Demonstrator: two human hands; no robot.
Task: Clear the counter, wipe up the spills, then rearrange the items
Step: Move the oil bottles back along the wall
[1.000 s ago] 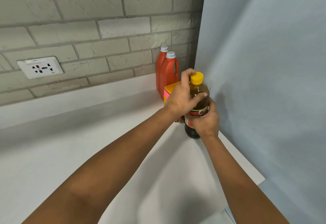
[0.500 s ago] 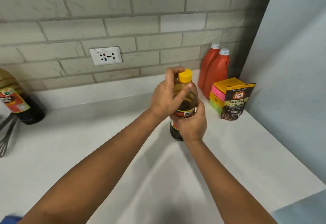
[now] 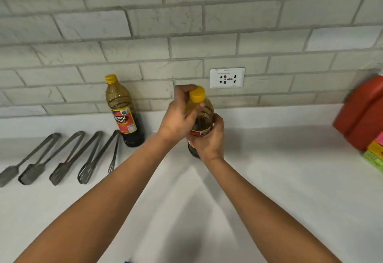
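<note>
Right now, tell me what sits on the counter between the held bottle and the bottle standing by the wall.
Nothing: in the head view, bare white counter separates the held bottle from the standing bottle. Only the left hand crosses above it.

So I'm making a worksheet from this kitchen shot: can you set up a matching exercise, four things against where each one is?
Things:
1. held bottle
2. second bottle
3. tongs
4. red jug

Places:
A. lying in a row at the counter's left
B. at the right edge of view
C. gripped by both hands
D. standing against the tiled wall

Pairs: 1-C, 2-D, 3-A, 4-B
</note>
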